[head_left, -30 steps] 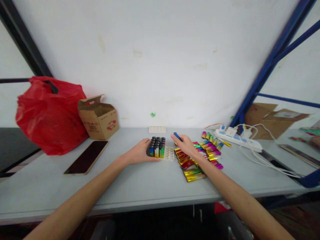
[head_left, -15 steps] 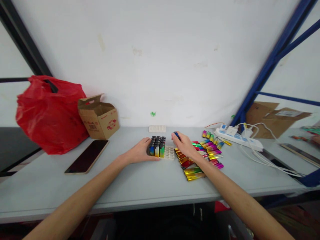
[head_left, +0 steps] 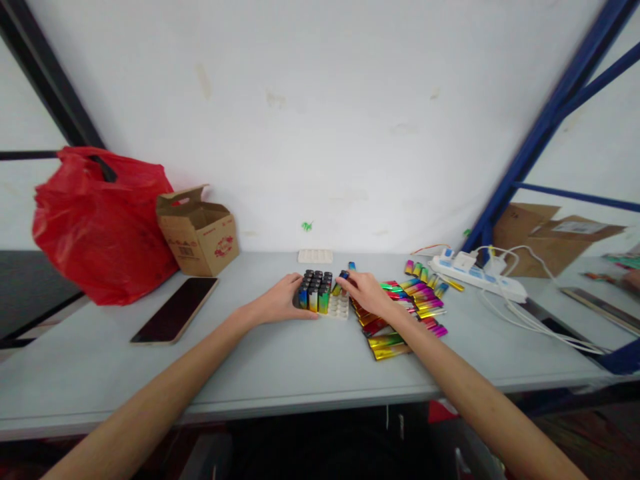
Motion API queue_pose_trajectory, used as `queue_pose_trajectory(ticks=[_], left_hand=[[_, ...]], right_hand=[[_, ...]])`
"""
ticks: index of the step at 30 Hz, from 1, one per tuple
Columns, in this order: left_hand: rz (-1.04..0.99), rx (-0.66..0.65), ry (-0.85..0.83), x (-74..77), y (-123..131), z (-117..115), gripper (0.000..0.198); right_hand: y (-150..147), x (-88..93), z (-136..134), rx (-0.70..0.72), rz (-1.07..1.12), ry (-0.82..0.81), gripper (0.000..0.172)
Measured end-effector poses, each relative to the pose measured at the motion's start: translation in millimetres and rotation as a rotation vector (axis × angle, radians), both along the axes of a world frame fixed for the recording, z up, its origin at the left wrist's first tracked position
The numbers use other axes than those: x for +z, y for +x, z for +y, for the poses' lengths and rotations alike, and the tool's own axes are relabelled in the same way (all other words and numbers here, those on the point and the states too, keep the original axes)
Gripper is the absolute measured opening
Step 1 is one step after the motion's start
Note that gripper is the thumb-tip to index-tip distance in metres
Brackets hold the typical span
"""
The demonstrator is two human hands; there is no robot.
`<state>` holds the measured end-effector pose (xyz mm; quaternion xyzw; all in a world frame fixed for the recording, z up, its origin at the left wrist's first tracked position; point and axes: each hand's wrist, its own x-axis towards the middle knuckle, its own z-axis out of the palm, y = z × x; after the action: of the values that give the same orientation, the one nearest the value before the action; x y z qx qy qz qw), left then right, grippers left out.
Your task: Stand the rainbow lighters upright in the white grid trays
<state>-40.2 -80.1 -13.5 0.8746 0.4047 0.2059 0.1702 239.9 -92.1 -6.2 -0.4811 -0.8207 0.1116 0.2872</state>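
Grey table (head_left: 260, 363) bears phone (head_left: 175, 311), carton (head_left: 187, 252); left fingers (head_left: 303, 315) clasp upright lighters (head_left: 313, 299), right fingers (head_left: 350, 289) pinch 1 tilted lighter (head_left: 343, 275).

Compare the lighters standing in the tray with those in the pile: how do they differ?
Pose: the standing lighters are upright, while the piled lighters lie down.
Order: the standing lighters form tight rows in the white tray; the piled lighters spread unevenly over the table.
View: the standing lighters show black tops; the piled lighters show mostly shiny bodies.
Both groups mix several colours.
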Motion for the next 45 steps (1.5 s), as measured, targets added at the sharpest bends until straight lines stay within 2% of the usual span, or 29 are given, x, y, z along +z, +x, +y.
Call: queue_pose_trajectory(ticks=[4, 8, 14, 17, 20, 24, 29, 34, 39, 45], left_hand=[[-0.015, 0.006, 0.012, -1.3, -0.6, 0.4, 0.089], [0.001, 0.004, 0.023, -1.1, -1.4, -0.4, 0.088], [0.001, 0.007, 0.028, -0.4, -0.3, -0.6, 0.088], [0.001, 0.019, 0.025, 0.7, 0.5, -1.2, 0.091], [0.002, 0.03, 0.02, 1.7, 0.9, -2.0, 0.093], [0.011, 0.035, 0.01, 0.8, 0.7, -1.3, 0.095], [-0.008, 0.041, 0.019, -1.6, 0.4, 0.4, 0.093], [0.01, 0.05, 0.008, -0.4, 0.9, -0.9, 0.093], [-0.01, 0.05, 0.014, 1.1, 1.1, -1.8, 0.091], [-0.001, 0.046, -0.002, 1.4, 1.1, -0.4, 0.093]], right_hand=[[-4.2, -1.6, 0.4, 0.009, -0.131, 0.018, 0.032], [-6.5, -3.3, -1.3, 0.074, -0.21, 0.033, 0.02], [17.9, -1.1, 7.6, 0.161, -0.123, 0.164, 0.033], [39.6, -2.5, 17.9, 0.068, -0.136, 0.201, 0.032], [58.4, -3.4, 25.5, -0.036, -0.219, 0.121, 0.03], [69.5, 1.9, 27.6, -0.012, -0.296, -0.024, 0.029], [66.8, 6.4, 26.7, 0.063, -0.327, -0.034, 0.032], [64.1, 7.1, 24.9, 0.06, -0.298, -0.068, 0.027], [57.3, 12.7, 17.3, -0.014, -0.33, -0.146, 0.028], [51.7, 17.0, 10.0, -0.181, -0.369, -0.078, 0.029]])
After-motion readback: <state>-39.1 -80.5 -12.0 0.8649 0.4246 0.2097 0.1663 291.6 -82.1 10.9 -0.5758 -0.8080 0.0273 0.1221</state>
